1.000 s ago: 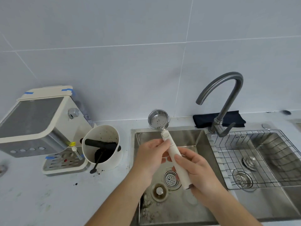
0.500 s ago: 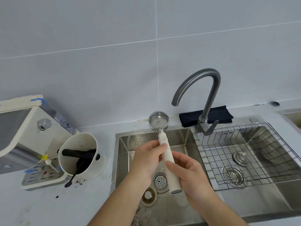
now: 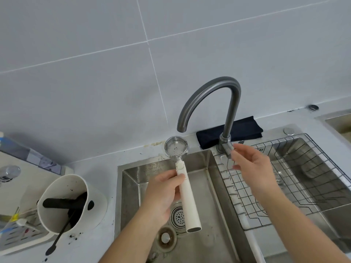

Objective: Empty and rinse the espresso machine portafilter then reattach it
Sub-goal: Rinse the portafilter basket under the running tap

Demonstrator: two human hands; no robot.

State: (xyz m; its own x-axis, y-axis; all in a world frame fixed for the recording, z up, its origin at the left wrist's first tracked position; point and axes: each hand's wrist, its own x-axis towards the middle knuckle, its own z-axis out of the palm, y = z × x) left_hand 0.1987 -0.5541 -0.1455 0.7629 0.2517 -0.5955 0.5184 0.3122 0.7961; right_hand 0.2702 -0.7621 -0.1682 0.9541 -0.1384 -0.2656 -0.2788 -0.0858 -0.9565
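My left hand (image 3: 161, 196) grips the white handle of the portafilter (image 3: 187, 198). Its steel basket (image 3: 176, 146) faces up over the back rim of the left sink basin (image 3: 131, 186), just below the spout of the grey gooseneck tap (image 3: 209, 95). A few dark coffee specks cling inside the basket. My right hand (image 3: 252, 168) is off the handle, fingers apart, its fingertips at the tap's lever (image 3: 228, 148). No water runs. The espresso machine (image 3: 22, 179) shows partly at the left edge.
A white knock box (image 3: 70, 202) with a black bar and coffee grounds stands left of the sink, a black spoon leaning out. A wire rack (image 3: 284, 179) sits over the right basin. A dark folded cloth (image 3: 241, 128) lies behind the tap.
My right hand has let go of the portafilter handle and moved up and right to the tap lever. The left hand alone holds the portafilter. The view has shifted right.
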